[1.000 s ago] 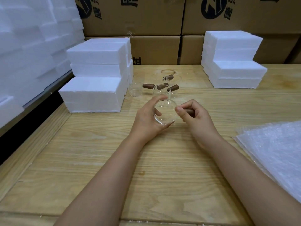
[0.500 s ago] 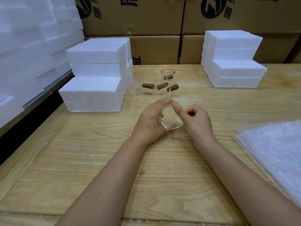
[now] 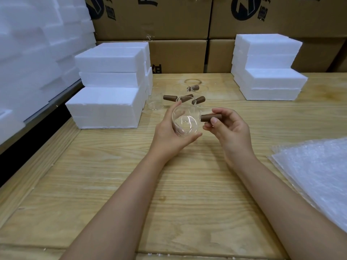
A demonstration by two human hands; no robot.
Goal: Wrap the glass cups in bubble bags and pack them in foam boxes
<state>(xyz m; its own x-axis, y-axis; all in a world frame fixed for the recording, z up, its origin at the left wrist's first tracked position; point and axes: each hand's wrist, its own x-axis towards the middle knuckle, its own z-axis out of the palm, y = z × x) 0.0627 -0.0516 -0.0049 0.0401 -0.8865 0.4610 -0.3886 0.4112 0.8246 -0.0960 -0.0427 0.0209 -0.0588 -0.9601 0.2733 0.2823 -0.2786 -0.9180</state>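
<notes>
Wooden boards make up the surface (image 3: 112, 184), and big brown cardboard boxes (image 3: 154, 17) stand like a wall behind it. White foam boxes (image 3: 109, 87) sit in a stack on the left side of the surface. More foam boxes (image 3: 268, 72) sit in a second stack at the back right. Far to the left, beside the surface, is a tall pile of white foam (image 3: 28, 44). A flat heap of clear bubble bags (image 3: 319, 175) lies at the right edge. Both hands are up over the middle of the surface, and they hold one glass cup (image 3: 185, 121) between them. The left hand (image 3: 169, 134) wraps its fingers and thumb round the cup's round side. The cup is tipped, so its open top faces up and toward the person. The right hand (image 3: 231, 132) pinches the brown handle (image 3: 210, 117) that sticks out of the cup's right side. Just behind the hands, a small group of other cups (image 3: 187, 99) with the same brown handles stands on the surface, near the left foam stack.
</notes>
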